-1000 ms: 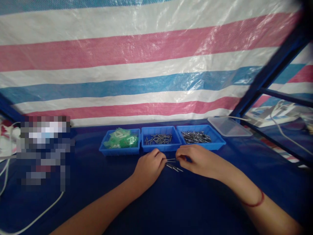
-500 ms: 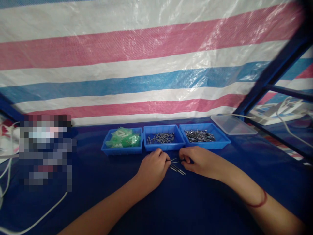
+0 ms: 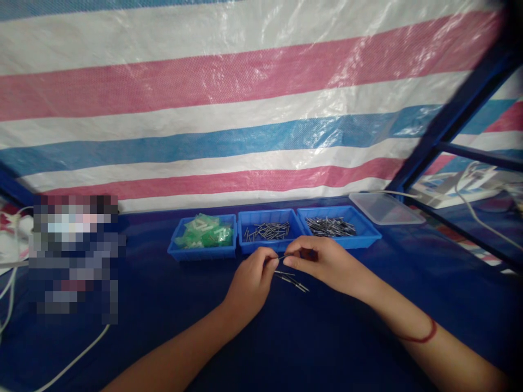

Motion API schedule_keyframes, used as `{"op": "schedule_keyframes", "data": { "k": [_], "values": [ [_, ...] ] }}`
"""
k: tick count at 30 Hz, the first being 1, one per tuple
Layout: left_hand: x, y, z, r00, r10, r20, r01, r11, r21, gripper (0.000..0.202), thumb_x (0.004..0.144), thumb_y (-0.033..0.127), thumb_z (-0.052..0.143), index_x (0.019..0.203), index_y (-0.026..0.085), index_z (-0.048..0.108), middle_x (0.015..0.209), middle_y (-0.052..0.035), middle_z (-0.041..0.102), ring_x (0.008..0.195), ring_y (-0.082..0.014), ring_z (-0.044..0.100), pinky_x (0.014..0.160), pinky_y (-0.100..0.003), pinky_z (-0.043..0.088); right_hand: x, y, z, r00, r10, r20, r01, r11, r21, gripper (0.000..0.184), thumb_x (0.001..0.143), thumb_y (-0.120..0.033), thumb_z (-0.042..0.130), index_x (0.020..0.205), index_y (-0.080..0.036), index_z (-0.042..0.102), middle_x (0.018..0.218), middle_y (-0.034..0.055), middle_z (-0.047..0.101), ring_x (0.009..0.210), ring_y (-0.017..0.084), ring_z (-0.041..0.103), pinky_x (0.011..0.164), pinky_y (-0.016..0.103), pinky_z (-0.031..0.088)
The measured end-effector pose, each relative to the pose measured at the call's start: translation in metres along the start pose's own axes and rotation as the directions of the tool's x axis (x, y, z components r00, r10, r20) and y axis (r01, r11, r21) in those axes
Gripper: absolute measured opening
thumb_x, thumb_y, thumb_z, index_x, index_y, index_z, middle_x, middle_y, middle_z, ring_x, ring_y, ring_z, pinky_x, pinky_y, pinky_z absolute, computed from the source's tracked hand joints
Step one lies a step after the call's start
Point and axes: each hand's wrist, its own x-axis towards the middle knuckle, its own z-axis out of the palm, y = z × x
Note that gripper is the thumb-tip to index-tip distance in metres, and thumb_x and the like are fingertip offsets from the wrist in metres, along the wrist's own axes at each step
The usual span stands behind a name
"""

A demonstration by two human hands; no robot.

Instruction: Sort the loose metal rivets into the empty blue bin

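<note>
My left hand (image 3: 255, 277) and my right hand (image 3: 316, 261) meet in front of the middle tray. Both pinch one thin dark rod (image 3: 281, 257) that runs between their fingertips; its exact kind is too small to make out. Below the fingers, several slim black-and-silver rods (image 3: 295, 281) lie on the blue table (image 3: 327, 348), partly hidden by my left hand. Behind the hands, the middle blue tray (image 3: 267, 247) holds short metal rods (image 3: 272, 231). The right blue tray (image 3: 363, 239) contains many dark and silver rods (image 3: 330, 226).
A left blue tray (image 3: 202, 254) is filled with green-and-clear plastic packets (image 3: 204, 228). A clear plastic lid (image 3: 386, 209) lies at the back right. White cable (image 3: 77, 362) runs along the left, by a blurred-out patch. Striped sheeting (image 3: 224, 136) hangs behind.
My right hand has moved left and up to my left hand, and its fingertips now close on the thin rod. The view has shifted slightly.
</note>
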Motion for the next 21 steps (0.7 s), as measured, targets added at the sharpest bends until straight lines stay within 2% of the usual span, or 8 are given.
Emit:
{"op": "schedule_keyframes", "data": {
  "k": [4,10,13,17,19,21],
  "values": [
    [0.001,-0.001,0.001,1.000,-0.005,-0.023,0.004,0.998,-0.066,0.015,0.093,0.025,0.045,0.100,0.019,0.057,0.095,-0.0031,0.065,0.088,-0.0171,0.060,0.079,-0.026,0.043,-0.001,-0.004,0.004,0.997,-0.028,-0.071,0.030,0.999,0.020,0.013,0.084,-0.027,0.057,0.079,-0.019,0.066,0.070,-0.0003,0.060,0.061,0.012,0.050,0.056,0.024,0.038],
    [0.000,-0.003,0.001,0.999,0.020,-0.041,-0.021,1.000,-0.021,0.016,0.092,0.029,0.048,0.090,0.019,0.060,0.085,-0.0019,0.063,0.079,-0.0164,0.059,0.072,-0.026,0.043,-0.001,-0.004,0.005,0.993,-0.055,-0.106,0.054,0.998,-0.014,0.010,0.082,-0.018,0.054,0.079,-0.019,0.063,0.072,0.0004,0.061,0.062,0.012,0.051,0.057,0.024,0.040],
    [0.001,-0.003,-0.001,0.997,0.000,-0.077,-0.005,0.998,-0.056,0.016,0.091,0.030,0.049,0.090,0.019,0.060,0.086,-0.0020,0.064,0.076,-0.0159,0.058,0.070,-0.026,0.044,-0.002,-0.003,0.003,0.990,-0.108,-0.092,0.097,0.989,-0.116,0.010,0.081,-0.014,0.052,0.078,-0.019,0.060,0.074,0.0014,0.061,0.065,0.013,0.053,0.062,0.026,0.042],
    [0.001,-0.002,-0.001,0.994,-0.023,-0.110,0.011,0.995,-0.102,0.016,0.090,0.031,0.051,0.091,0.018,0.060,0.088,-0.0028,0.065,0.076,-0.0158,0.059,0.069,-0.026,0.046,-0.003,-0.005,0.004,0.983,-0.183,-0.003,0.177,0.951,-0.255,0.011,0.081,-0.011,0.050,0.080,-0.019,0.057,0.079,0.0031,0.061,0.071,0.015,0.055,0.066,0.027,0.042],
    [0.001,-0.002,0.000,0.994,-0.023,-0.110,0.013,0.996,-0.092,0.017,0.091,0.031,0.050,0.093,0.018,0.059,0.087,-0.0027,0.065,0.075,-0.0154,0.059,0.070,-0.026,0.046,-0.003,-0.008,0.002,0.982,-0.189,0.024,0.187,0.938,-0.290,0.011,0.081,-0.011,0.050,0.080,-0.019,0.057,0.079,0.0027,0.061,0.070,0.014,0.055,0.065,0.027,0.042],
    [0.000,-0.001,0.000,0.996,0.005,-0.092,-0.008,0.999,-0.038,0.018,0.092,0.031,0.049,0.098,0.018,0.059,0.089,-0.0028,0.064,0.078,-0.0158,0.059,0.074,-0.027,0.046,-0.003,-0.009,-0.007,0.983,-0.185,-0.005,0.174,0.934,-0.313,0.010,0.080,-0.012,0.050,0.078,-0.019,0.057,0.076,0.0018,0.060,0.067,0.014,0.055,0.064,0.026,0.042]
  ]
}}
